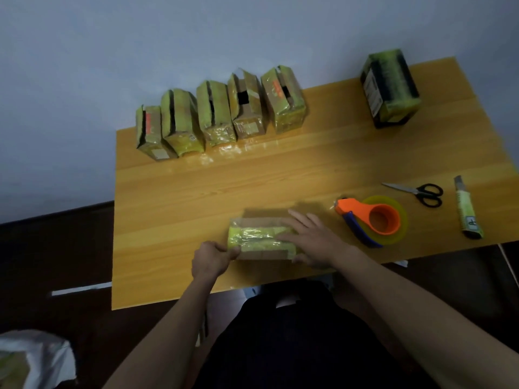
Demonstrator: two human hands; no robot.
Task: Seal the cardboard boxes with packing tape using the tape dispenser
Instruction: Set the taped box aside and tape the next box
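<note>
I see the wooden tabletop (pixel 280 169) filling most of the head view, pale wall behind it, dark floor below.

Row of five cardboard boxes (pixel 219 113) at 11 o'clock along the far edge, side by side and touching, all wrapped in yellow-green tape; top seams gape on several.

One more taped box (pixel 390 88) stands alone at 1 o'clock near the far right corner, well apart from the row.

Work box (pixel 262 238) sits at 6 o'clock near the front edge, lying flat, a band of glossy yellow-green tape (pixel 252 237) along its top, bare cardboard showing above and below the band.

Right hand (pixel 311 237): grip released, fingers straight and spread, palm pressing flat on the right end of the work box.

Left hand (pixel 213 258): grip clenched on the left end of the work box, fingers curled at the tape end; I can't tell whether it pinches tape or cardboard.

Tape dispenser (pixel 370 220) at 3 o'clock, orange body, blue handle, yellow-green roll, lying on the tabletop just beside the right hand, not touching.

Utility knife (pixel 467 211) at the right edge, taped-over handle.

Scissors (pixel 421 192), black handles, between the dispenser and the knife, slightly farther back.

Crumpled white bag (pixel 33 357) on the floor at 8 o'clock.
</note>
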